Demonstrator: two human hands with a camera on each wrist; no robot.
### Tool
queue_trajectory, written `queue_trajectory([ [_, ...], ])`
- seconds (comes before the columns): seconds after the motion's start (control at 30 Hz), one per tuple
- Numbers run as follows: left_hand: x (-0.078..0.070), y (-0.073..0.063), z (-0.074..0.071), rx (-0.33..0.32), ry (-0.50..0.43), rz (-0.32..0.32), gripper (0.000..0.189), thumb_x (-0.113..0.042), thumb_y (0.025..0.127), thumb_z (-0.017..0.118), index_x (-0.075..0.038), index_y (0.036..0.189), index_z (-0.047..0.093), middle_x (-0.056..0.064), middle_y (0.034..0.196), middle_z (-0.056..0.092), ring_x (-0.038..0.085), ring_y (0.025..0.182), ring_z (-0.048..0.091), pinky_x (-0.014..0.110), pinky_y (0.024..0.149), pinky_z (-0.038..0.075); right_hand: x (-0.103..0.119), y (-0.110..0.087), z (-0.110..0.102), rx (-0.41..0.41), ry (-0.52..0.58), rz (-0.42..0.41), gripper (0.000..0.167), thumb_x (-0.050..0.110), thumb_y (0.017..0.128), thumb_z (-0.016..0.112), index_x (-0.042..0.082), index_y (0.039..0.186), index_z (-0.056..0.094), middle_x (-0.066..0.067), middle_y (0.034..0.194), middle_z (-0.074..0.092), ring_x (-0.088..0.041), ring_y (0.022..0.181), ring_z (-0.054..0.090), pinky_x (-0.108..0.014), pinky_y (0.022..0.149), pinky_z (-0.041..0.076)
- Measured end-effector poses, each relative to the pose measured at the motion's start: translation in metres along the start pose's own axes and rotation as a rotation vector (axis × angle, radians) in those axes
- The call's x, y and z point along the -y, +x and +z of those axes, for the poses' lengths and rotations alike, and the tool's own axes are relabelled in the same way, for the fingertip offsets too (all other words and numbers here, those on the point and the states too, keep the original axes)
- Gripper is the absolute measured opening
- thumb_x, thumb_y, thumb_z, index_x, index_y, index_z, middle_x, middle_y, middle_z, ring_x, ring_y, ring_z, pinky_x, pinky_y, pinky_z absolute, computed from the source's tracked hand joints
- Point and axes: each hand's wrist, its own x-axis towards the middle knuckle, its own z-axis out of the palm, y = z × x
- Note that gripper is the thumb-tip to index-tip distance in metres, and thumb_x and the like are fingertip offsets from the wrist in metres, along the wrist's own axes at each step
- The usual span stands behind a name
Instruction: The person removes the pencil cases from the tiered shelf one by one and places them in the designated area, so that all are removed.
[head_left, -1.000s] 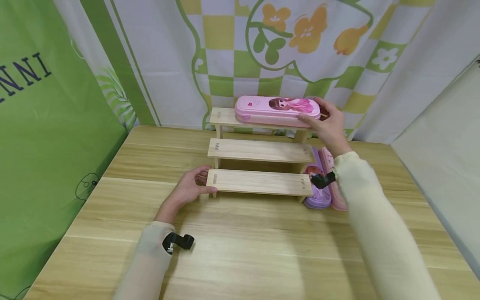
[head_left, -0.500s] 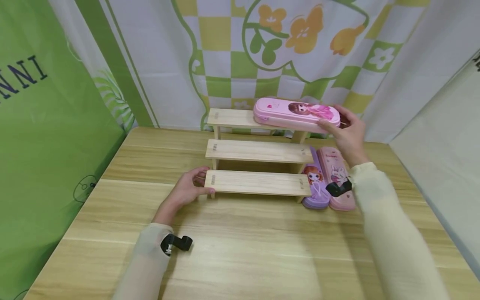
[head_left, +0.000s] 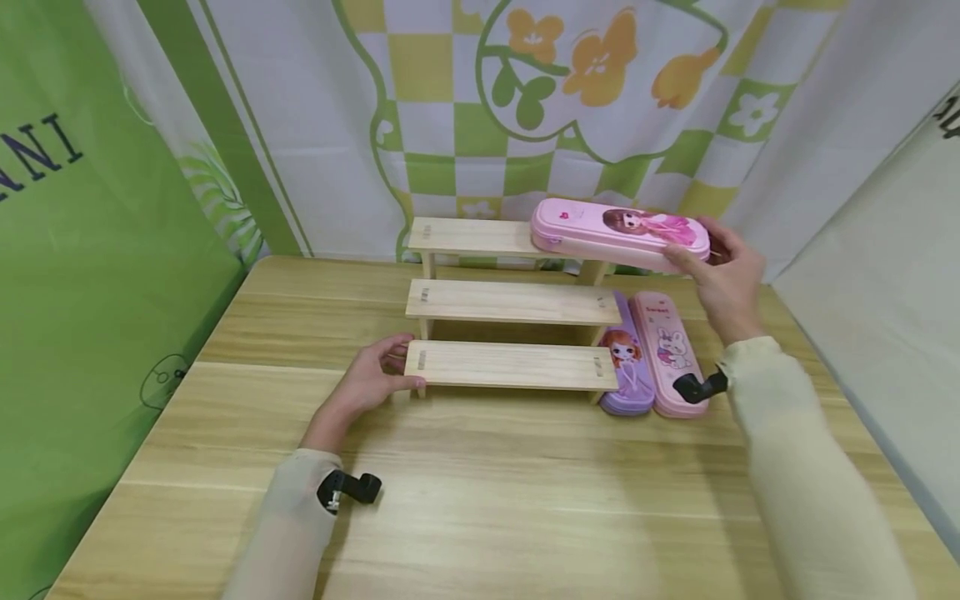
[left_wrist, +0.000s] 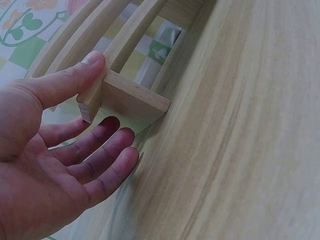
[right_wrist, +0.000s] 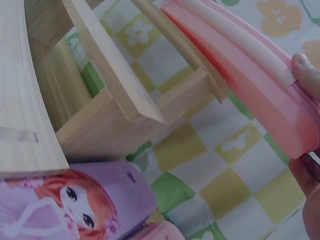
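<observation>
A three-tier wooden step rack (head_left: 510, 364) stands on the table. At its left end, my left hand (head_left: 369, 379) holds the lowest board, thumb on one side and index finger on the other; the remaining fingers (left_wrist: 112, 172) are spread beside the leg. My right hand (head_left: 731, 283) grips the right end of a pink pencil case (head_left: 585, 218) with a doll picture. The case's left part overlaps the top board (head_left: 468, 236), and its right part sticks out past the rack. From the right wrist, the case's zipped side (right_wrist: 250, 75) shows close over that board's end.
A purple pencil case (head_left: 633, 387) lies against the rack's right side, partly hidden under its boards. Beside it lies a pink rabbit pencil case (head_left: 666, 333). A patterned curtain (head_left: 480, 125) hangs behind the table (head_left: 480, 483), with a green cloth (head_left: 90, 275) at left.
My right hand has carried the pink doll pencil case rightward along the top board, so more of it now juts beyond the rack. The left hand keeps its hold on the lowest board.
</observation>
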Motion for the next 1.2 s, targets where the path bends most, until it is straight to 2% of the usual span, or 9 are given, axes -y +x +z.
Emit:
queue_trajectory([
  [0.4,0.001,-0.001,-0.002,-0.005,0.007,-0.001,0.078,-0.010,0.081,0.084,-0.002,0.149,0.045,0.019,0.134,0.058,0.034,0.116,0.058,0.043,0.098,0.047,-0.006,-0.005,-0.023,-0.040,-0.005,0.053,0.065,0.024,0.086,0.082,0.013,0.144,0.056,0.017,0.113,0.060,-0.002,0.101,0.056,-0.006,0.080,0.047],
  [0.67,0.001,-0.002,-0.002,-0.007,0.004,0.003,0.078,-0.009,0.081,0.084,-0.002,0.148,0.046,0.019,0.133,0.058,0.034,0.115,0.058,0.042,0.097,0.048,-0.017,-0.005,-0.040,-0.131,0.240,0.114,0.064,0.012,0.078,0.087,0.009,0.137,0.063,0.010,0.107,0.065,-0.005,0.097,0.058,-0.006,0.074,0.050],
  [0.93,0.001,-0.001,-0.001,0.006,-0.002,0.002,0.078,-0.010,0.081,0.085,-0.003,0.149,0.046,0.019,0.133,0.059,0.033,0.115,0.059,0.042,0.097,0.048,-0.027,-0.011,-0.063,-0.194,0.263,0.159,0.063,0.010,0.077,0.087,0.009,0.136,0.064,0.010,0.106,0.065,-0.004,0.095,0.059,-0.005,0.073,0.050],
  [1.2,0.001,0.000,-0.001,0.008,0.007,0.003,0.079,-0.012,0.082,0.084,-0.003,0.149,0.045,0.018,0.134,0.058,0.033,0.116,0.058,0.043,0.097,0.048,-0.034,-0.015,-0.085,-0.273,0.400,0.205,0.065,0.004,0.071,0.090,0.007,0.132,0.066,0.004,0.108,0.066,-0.006,0.096,0.061,-0.007,0.074,0.052],
])
